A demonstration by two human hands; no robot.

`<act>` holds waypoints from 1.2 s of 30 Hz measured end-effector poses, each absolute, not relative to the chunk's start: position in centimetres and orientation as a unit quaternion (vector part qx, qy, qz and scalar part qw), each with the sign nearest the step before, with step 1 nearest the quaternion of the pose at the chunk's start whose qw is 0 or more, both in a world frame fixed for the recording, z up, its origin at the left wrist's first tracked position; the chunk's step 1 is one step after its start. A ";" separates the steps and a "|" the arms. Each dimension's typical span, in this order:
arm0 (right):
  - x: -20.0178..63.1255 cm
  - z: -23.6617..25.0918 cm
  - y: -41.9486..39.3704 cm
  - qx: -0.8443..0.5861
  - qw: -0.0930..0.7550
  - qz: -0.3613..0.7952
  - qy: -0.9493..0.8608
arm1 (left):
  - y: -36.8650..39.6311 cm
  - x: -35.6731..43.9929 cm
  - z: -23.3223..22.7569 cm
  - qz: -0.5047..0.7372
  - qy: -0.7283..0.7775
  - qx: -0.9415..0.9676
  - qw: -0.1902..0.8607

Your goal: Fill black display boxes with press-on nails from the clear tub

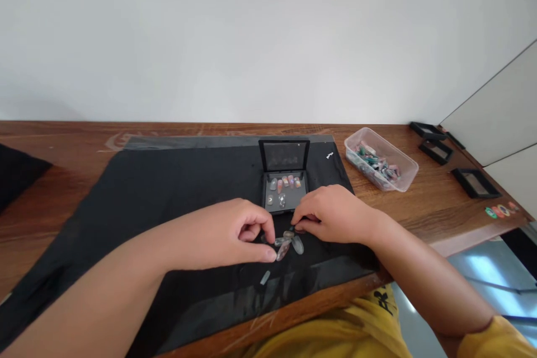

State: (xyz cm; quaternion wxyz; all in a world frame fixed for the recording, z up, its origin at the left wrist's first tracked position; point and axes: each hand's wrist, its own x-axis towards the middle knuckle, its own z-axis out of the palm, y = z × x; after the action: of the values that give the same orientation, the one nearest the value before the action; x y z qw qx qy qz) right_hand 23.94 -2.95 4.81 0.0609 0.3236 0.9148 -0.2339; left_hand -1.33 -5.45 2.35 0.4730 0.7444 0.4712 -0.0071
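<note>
A small pile of clear and tinted press-on nails [283, 250] lies on the black mat in front of an open black display case [287, 210]. Inside the case, several decorated nails [286, 181] sit in two rows on a grey backing. My left hand [247, 232] is at the pile's left side, thumb and index finger apart, the other fingers curled. At the right edge of the pile, my right hand [327, 212] has thumb and fingertips pinched together on what looks like a small dark press-on nail [292, 228], mostly hidden. One pale nail [265, 277] lies apart, nearer me.
A clear plastic tub [403, 179] of mixed nails stands right of the mat [188, 179]. Black frame-like cases [476, 183] and several small colourful pieces [501, 211] lie farther right on the wooden table [398, 212]. Behind is a white wall [251, 39].
</note>
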 end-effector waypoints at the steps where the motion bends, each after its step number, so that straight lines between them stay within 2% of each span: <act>1: 23.8 4.8 -3.0 0.323 0.062 -0.236 0.914 | -5.5 -1.3 2.4 -0.017 0.472 0.744 0.473; 5: 23.8 4.7 -3.0 0.317 0.043 -0.254 0.913 | -5.5 -1.5 2.3 -0.028 0.476 0.742 0.471; 9: 24.5 4.4 -2.2 0.323 -0.024 -0.305 0.896 | -5.4 -1.9 1.5 -0.021 0.499 0.749 0.435; 13: 24.9 3.9 -1.0 0.399 -0.088 -0.321 0.854 | -5.0 -2.2 0.7 -0.014 0.540 0.749 0.384; 20: 23.9 3.6 -1.1 0.446 -0.044 -0.323 0.833 | -4.8 -1.9 1.0 -0.008 0.530 0.755 0.386; 36: 23.7 3.4 -1.1 0.487 -0.057 -0.290 0.821 | -4.8 -1.7 1.0 0.003 0.518 0.764 0.384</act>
State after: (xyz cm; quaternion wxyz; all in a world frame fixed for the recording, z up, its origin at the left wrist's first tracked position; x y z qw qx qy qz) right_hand 23.75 -1.12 3.40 -0.0573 0.4874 0.8215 -0.2904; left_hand -1.75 -4.83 1.04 0.3842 0.7639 0.5185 0.0026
